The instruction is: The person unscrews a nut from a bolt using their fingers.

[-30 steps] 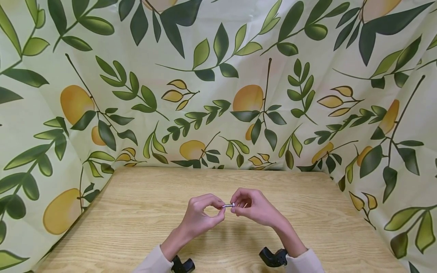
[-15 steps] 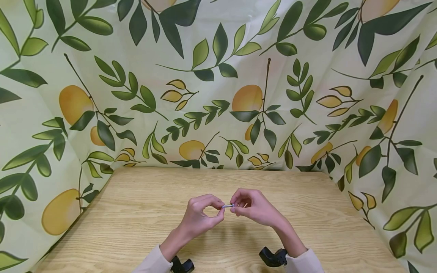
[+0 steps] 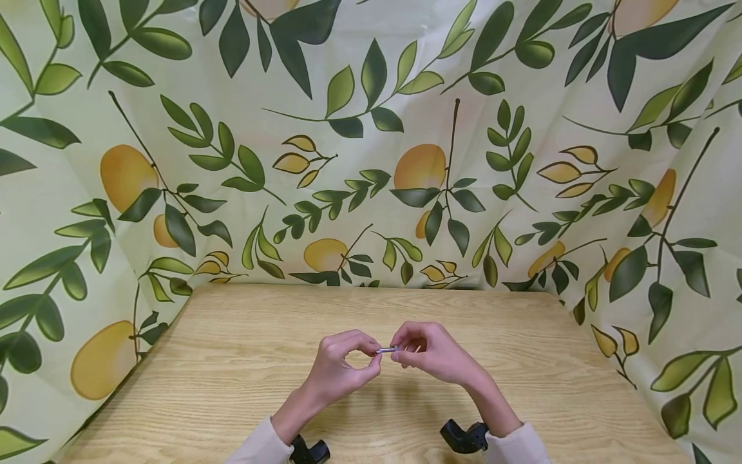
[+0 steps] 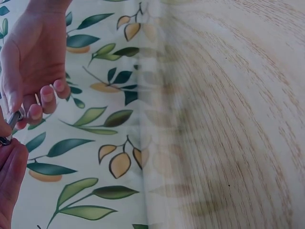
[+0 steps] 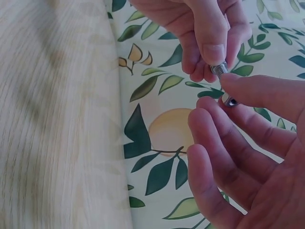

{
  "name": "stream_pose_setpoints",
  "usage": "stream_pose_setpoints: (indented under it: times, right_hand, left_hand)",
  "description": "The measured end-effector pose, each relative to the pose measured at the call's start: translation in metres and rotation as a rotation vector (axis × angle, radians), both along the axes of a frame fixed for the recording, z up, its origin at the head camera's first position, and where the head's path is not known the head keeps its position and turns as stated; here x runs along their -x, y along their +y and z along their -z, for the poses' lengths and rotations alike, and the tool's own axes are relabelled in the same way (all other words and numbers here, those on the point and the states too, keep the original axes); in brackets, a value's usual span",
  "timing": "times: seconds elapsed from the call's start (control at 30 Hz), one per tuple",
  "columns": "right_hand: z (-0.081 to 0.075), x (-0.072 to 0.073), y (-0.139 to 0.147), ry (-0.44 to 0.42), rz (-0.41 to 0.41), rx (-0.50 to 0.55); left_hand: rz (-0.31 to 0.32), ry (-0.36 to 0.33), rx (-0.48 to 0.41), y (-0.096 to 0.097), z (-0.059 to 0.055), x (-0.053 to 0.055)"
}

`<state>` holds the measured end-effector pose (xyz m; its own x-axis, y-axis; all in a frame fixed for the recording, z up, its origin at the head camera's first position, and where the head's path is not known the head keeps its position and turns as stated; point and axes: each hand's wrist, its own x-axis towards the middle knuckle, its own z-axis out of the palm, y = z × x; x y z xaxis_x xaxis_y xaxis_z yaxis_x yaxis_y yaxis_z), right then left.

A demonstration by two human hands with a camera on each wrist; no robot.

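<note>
A small silver bolt (image 3: 387,350) is held level between both hands above the table. In the right wrist view, threads show on the bolt (image 5: 220,69), and a shiny wider metal end (image 5: 229,100) sits at the right fingertips. My left hand (image 3: 342,361) pinches one end between thumb and forefinger. My right hand (image 3: 435,353) pinches the other end with thumb and forefinger, its other fingers loosely curved. The left wrist view shows the right hand (image 4: 38,57) above and part of the left hand (image 4: 9,176) at the edge, with the bolt partly hidden between them.
A wooden table (image 3: 243,335) lies under the hands. A cloth printed with leaves and fruit (image 3: 359,193) hangs behind it and along both sides. Black wrist-worn devices (image 3: 464,437) show below the forearms, by the light sleeves (image 3: 518,444).
Both hands keep their pinch on the bolt in nearly the same place. The right hand's fingers shift very slightly at its end; little else differs.
</note>
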<state>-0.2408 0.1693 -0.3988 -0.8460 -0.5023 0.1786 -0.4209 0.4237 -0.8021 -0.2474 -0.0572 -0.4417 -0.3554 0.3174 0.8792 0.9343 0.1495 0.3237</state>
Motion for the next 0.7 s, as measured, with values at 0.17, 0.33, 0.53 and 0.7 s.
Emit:
stream_pose_setpoints:
  times: [0.17,0.33,0.53,0.7]
  right_hand:
    - [-0.0004,-0.0006,-0.0001,0.007,-0.002,0.02]
    - [-0.0019,-0.0013,0.0015,-0.008,-0.001,0.001]
    - [-0.004,-0.0018,0.0011,-0.006,0.009,-0.04]
    - [-0.0035,-0.0019,0.0004,-0.009,0.018,0.001]
  left_hand:
    - [-0.006,0.004,0.0,0.0001,-0.0005,-0.0001]
    - [-0.012,0.009,-0.003,0.0005,-0.001,-0.0002]
    - [-0.017,0.007,-0.002,0.0005,-0.0012,-0.0003]
    - [-0.024,-0.008,-0.004,-0.0002,-0.0008,-0.0009]
